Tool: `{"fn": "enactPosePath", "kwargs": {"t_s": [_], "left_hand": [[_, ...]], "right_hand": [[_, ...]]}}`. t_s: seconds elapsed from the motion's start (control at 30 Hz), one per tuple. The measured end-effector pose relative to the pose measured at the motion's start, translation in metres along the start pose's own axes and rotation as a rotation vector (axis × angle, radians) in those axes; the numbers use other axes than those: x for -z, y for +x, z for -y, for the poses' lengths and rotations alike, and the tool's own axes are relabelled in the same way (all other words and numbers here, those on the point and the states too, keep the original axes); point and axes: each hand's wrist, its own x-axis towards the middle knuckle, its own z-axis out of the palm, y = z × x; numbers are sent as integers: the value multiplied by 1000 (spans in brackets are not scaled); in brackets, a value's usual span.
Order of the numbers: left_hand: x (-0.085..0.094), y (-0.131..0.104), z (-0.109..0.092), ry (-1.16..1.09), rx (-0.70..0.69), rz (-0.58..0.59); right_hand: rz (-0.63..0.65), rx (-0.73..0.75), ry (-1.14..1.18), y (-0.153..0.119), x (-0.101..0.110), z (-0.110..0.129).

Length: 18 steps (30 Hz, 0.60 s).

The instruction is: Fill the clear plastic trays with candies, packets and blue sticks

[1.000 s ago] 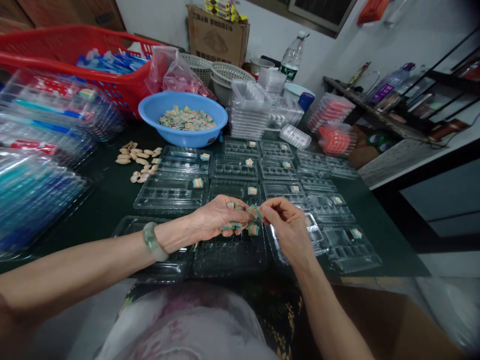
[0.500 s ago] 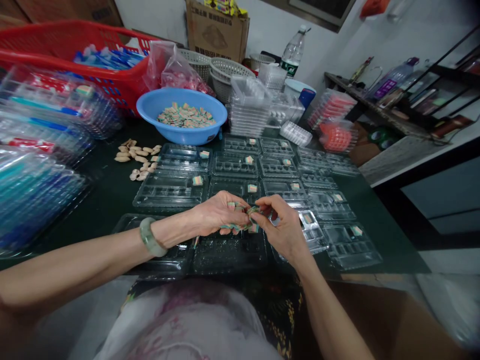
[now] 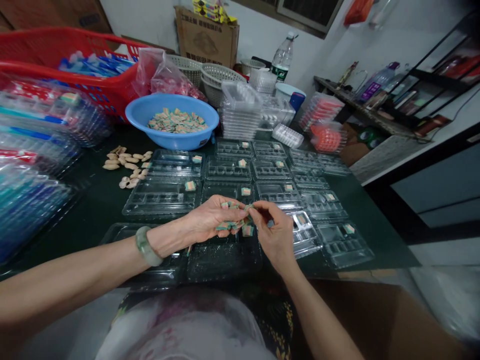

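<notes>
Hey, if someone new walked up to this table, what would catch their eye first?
Probably the big red basket at far left and the blue basin of small striped pieces just right of it. Then the left hand and right hand, close together at centre, the left holding a handful of similar pieces above clear trays.

Trays [image 3: 320, 206] lie in rows across the middle and right of the worktop [image 3: 92, 200], many holding small pieces [image 3: 350, 229]. Peanuts [image 3: 131, 166] lie left of them; farther left are stacked packs [image 3: 33, 200]. Behind the trays, a basin [image 3: 180, 142] holds more small pieces, with a basket [image 3: 112, 84] far left and stacked containers [image 3: 240, 120] just right. Farther back are a bottle [image 3: 281, 61] and, left of it, a carton [image 3: 206, 42].
</notes>
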Motion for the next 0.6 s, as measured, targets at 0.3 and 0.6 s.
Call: {"fn": "enactPosePath", "kwargs": {"t_s": [0.3,0.6], "left_hand": [[-5,0,-1,-29,81,-120],[-3,5,-2,98,88,-77]], "right_hand": [[-12,-95,91,-7,-1,0],[155,-343,448,7,7,-8]]}}
